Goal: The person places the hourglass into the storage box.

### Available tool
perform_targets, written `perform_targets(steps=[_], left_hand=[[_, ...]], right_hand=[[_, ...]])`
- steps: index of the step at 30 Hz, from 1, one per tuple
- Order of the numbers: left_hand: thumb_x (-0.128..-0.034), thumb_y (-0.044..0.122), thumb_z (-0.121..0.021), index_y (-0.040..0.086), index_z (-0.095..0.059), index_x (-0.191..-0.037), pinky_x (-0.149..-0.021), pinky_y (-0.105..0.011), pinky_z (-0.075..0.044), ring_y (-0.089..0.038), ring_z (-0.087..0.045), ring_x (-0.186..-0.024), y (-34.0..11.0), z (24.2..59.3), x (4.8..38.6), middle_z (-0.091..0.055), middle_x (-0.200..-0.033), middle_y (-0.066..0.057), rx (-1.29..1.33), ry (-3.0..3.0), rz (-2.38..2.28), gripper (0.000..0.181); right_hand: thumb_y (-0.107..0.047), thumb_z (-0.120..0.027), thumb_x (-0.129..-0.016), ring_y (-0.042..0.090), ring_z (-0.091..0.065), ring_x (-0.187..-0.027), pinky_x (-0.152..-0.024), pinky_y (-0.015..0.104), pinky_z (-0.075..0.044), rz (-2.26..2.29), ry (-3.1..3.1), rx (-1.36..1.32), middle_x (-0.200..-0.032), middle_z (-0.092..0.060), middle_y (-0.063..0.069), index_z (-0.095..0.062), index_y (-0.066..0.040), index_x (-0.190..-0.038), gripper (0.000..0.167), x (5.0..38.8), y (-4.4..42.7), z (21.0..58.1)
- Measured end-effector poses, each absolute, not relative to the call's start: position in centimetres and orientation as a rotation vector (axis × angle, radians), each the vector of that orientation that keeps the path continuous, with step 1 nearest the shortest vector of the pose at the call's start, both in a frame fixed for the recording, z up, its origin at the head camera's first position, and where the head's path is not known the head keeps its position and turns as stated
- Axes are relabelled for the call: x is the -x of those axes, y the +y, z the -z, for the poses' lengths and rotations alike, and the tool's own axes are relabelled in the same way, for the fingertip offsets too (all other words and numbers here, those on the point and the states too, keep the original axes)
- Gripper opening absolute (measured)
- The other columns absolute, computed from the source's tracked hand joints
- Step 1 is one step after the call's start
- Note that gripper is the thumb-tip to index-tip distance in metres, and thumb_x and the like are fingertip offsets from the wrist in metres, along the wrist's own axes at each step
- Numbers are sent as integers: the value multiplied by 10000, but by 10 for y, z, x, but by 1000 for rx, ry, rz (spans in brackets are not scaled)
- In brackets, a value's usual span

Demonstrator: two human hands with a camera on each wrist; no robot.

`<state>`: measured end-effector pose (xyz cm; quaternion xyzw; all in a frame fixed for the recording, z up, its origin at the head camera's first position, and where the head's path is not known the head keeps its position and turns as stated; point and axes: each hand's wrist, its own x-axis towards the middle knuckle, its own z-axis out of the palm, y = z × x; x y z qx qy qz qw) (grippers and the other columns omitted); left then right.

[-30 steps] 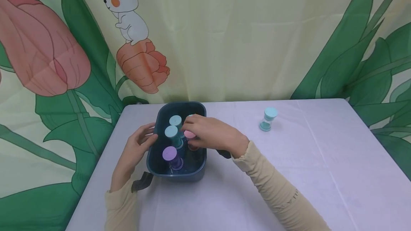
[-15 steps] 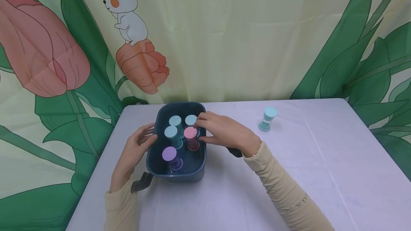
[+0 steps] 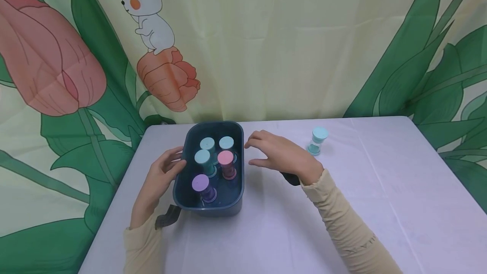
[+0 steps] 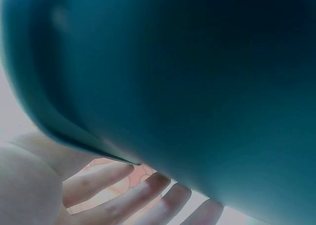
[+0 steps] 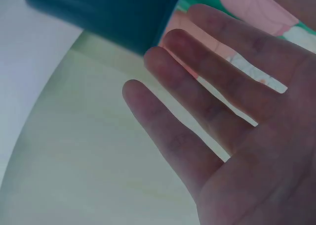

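Note:
A dark blue plastic bin (image 3: 223, 212) stands on the table. Inside it, upright, are a purple sand timer (image 3: 204, 187), a pink sand timer (image 3: 227, 165) and three light-blue ones, the nearest of these a sand timer (image 3: 205, 162) left of the pink. My left hand (image 3: 159, 181) rests its extended fingers against the bin's left side; in the left wrist view its fingertips (image 4: 158, 179) lie along the wall. My right hand (image 3: 283, 155) hovers just right of the bin, fingers spread, holding nothing. In the right wrist view its bare palm (image 5: 266, 170) shows.
Another light-blue sand timer (image 3: 317, 141) stands on the table behind and right of my right hand. White cloth covers the table (image 3: 342, 206). A printed curtain (image 3: 285, 45) with tulips and a rabbit hangs right behind the back edge.
My right hand has drawn back from over the pink sand timer, out of the bin to the right. The pink timer and the light-blue one behind it are uncovered. The left hand stays put.

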<state>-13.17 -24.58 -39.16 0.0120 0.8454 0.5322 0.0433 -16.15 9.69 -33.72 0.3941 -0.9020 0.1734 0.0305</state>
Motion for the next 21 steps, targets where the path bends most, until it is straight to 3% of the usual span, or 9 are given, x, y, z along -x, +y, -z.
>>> perform_targets(steps=[21], left_hand=[[-985, 364, -613, 170, -413, -1495, -1015, -586, -461, -365, -501, -1332, -244, 395, 133, -484, -1478, -154, -30, 2616, -1608, 581]], right_hand=[[-225, -758, -885, 258, -563, -1161, -965, 391, -495, -648, -2808, -986, -1220, -601, 96, -644, -24, -1190, 382, 171, 157, 343]])
